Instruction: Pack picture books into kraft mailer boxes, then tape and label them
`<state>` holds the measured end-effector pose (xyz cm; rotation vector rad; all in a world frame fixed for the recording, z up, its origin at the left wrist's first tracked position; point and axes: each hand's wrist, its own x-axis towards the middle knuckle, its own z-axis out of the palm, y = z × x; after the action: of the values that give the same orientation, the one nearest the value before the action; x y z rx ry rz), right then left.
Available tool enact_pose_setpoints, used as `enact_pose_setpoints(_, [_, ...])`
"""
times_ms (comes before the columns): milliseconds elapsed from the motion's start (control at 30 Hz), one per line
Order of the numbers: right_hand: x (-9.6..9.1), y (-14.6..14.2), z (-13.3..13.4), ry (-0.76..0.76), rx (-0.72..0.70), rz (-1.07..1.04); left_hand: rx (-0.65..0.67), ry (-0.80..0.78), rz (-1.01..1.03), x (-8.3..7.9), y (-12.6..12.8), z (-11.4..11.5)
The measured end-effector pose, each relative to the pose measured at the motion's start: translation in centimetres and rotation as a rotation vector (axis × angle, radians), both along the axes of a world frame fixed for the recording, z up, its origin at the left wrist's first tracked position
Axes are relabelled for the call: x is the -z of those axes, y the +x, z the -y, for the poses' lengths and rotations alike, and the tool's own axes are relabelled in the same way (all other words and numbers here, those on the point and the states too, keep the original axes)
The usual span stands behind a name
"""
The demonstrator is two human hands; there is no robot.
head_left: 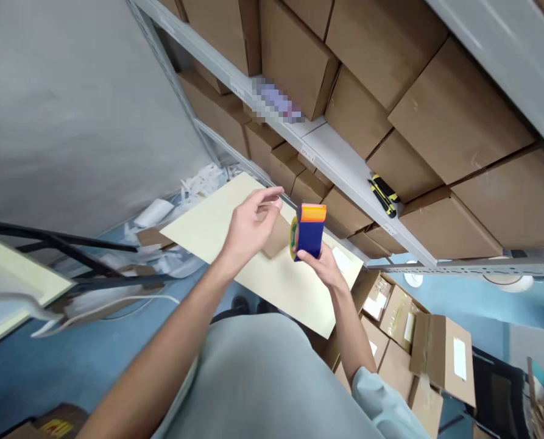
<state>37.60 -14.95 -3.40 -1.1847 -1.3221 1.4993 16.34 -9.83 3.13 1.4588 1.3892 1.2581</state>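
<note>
My right hand [321, 266] grips a tape dispenser [309, 238] with a dark blue body and an orange top. The edge of a tape roll shows on the dispenser's left side. To the left, my left hand [253, 222] hovers over the pale yellow tabletop [290, 292], its fingers bent and apart, with nothing visible in them. Between the two hands a small brown cardboard box [277, 236] lies on the tabletop, partly covered by my left hand.
Metal shelving [335, 158] full of cardboard boxes rises beyond the table. Two yellow-and-black box cutters [383, 195] lie on one shelf. At right, a large carton holds labelled boxes [397, 311]. White scraps [203, 186] litter the floor at left, near a white cable [116, 311].
</note>
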Motion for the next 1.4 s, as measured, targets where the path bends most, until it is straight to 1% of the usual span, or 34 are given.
enact_pose_setpoints(100, [0.8, -1.1, 2.7, -0.035, -0.076, 0.061, 0.134, -0.045, -0.049, -1.5, -1.5, 0.9])
enact_pose_setpoints(200, [1.0, -1.8, 4.3, -0.035, -0.122, 0.131, 0.264, -0.095, -0.089, -1.8, -3.2, 2.0])
enact_pose_setpoints(300, [0.7, -2.7, 5.2, -0.009, -0.118, 0.227, 0.322, -0.106, -0.131, -1.3, -4.6, 3.1])
enact_pose_setpoints(367, [0.4, -3.4, 5.8, 0.009, -0.116, 0.287, 0.329, -0.109, -0.143, -0.9, -5.3, 3.6])
enact_pose_setpoints(467, [0.3, -4.5, 6.7, -0.003, -0.124, 0.362, 0.33, -0.117, -0.154, -0.2, -6.5, 4.2])
enact_pose_setpoints(600, [0.7, -5.7, 7.9, -0.003, -0.144, 0.405, 0.38, -0.107, -0.165, 0.7, -8.4, 4.9])
enact_pose_setpoints(667, [1.0, -6.1, 8.6, -0.005, -0.164, 0.419, 0.41, -0.133, -0.148, 1.4, -9.4, 5.3])
enact_pose_setpoints(733, [1.4, -6.4, 9.2, -0.022, -0.196, 0.442, 0.439, -0.176, -0.114, 2.6, -10.3, 5.8])
enact_pose_setpoints(800, [1.7, -6.7, 9.8, -0.049, -0.234, 0.478, 0.451, -0.23, -0.065, 4.4, -10.9, 6.3])
enact_pose_setpoints(967, [2.8, -7.3, 11.3, -0.134, -0.321, 0.59, 0.45, -0.388, 0.067, 10.2, -11.8, 8.0])
enact_pose_setpoints(1067, [3.9, -7.5, 12.2, -0.165, -0.357, 0.646, 0.44, -0.463, 0.08, 13.1, -12.1, 9.3])
enact_pose_setpoints(1167, [5.2, -7.5, 12.8, -0.191, -0.394, 0.658, 0.462, -0.515, 0.068, 15.3, -12.1, 10.5])
enact_pose_setpoints(1233, [6.2, -7.3, 13.0, -0.21, -0.408, 0.644, 0.467, -0.519, 0.051, 16.7, -11.8, 11.2])
enact_pose_setpoints(1300, [7.3, -7.1, 13.1, -0.227, -0.417, 0.627, 0.433, -0.511, 0.023, 18.2, -11.4, 11.9])
enact_pose_setpoints(1400, [8.8, -6.6, 12.8, -0.235, -0.438, 0.649, 0.349, -0.512, 0.004, 20.2, -10.7, 12.8])
